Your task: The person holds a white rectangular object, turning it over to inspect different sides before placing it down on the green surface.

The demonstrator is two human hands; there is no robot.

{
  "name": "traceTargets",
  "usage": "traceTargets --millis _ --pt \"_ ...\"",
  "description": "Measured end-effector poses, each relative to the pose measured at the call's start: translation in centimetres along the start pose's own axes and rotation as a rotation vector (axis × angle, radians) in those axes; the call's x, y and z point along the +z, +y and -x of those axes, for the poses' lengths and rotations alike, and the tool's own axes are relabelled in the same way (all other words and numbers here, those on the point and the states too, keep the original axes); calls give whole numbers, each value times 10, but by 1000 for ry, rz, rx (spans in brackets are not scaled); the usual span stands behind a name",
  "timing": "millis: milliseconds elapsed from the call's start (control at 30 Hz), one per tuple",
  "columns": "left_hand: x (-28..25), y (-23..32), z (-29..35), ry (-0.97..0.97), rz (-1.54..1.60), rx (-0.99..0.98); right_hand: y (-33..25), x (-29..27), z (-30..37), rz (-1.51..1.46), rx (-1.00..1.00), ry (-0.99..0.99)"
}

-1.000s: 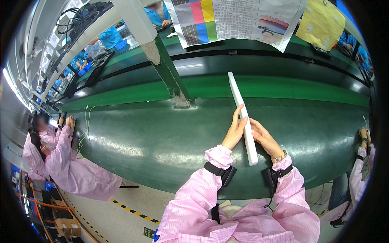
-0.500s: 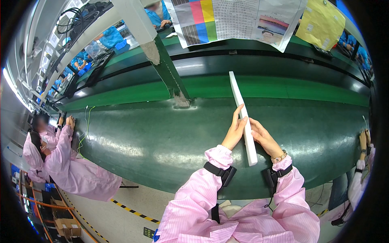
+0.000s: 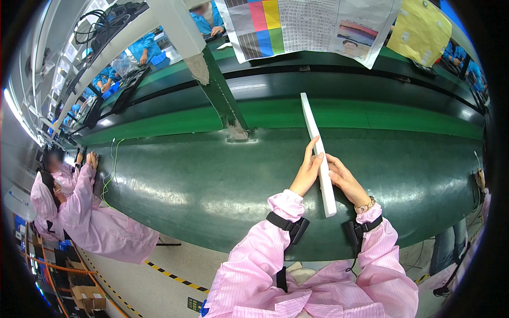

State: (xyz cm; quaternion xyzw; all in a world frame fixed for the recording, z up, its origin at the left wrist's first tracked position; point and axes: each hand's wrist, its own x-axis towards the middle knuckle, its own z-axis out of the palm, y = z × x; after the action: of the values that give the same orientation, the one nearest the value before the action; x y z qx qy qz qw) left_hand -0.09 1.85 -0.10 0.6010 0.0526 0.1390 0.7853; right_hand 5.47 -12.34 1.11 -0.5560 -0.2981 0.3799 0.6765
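Note:
A long, thin white slab-shaped object (image 3: 313, 125), perhaps a flat box, stands on edge above the green table, its long side running away from me. My left hand (image 3: 308, 170) grips it from the left, with the index finger stretched along its side and the thumb pressed near its upper edge. From the right, my right hand (image 3: 344, 180) holds the same slab, fingers against its far face from the left hand. Which parts of the right fingers lie behind it is hidden. Both hands are closed on it around its nearer half.
The green tabletop (image 3: 201, 180) bears a green-and-white cable (image 3: 110, 175) at left. A post (image 3: 225, 100) rises from its back edge, before a conveyor strip (image 3: 339, 112). Printed sheets (image 3: 313, 32) and a yellow sheet (image 3: 422, 32) hang above. A pink-clad co-worker (image 3: 101, 222) sits at left.
My hands and the white slab stay nearly still. At the far right edge, another person's hands and arm have drawn back from the table. Blue-clad workers across have shifted slightly.

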Motion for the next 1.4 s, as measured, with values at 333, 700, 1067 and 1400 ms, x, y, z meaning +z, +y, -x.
traceTargets --millis 333,700,1067,1400 --pt "-6 -7 -1 -31 -44 -8 -2 2 0 8 -2 0" --pt "-5 -6 -1 -27 -75 -1 2 -1 0 -3 -2 2" --pt "-4 -4 0 -21 -72 -14 -1 1 0 11 -7 7" --pt "-5 -5 -1 -22 -101 -14 0 0 0 17 -2 8"
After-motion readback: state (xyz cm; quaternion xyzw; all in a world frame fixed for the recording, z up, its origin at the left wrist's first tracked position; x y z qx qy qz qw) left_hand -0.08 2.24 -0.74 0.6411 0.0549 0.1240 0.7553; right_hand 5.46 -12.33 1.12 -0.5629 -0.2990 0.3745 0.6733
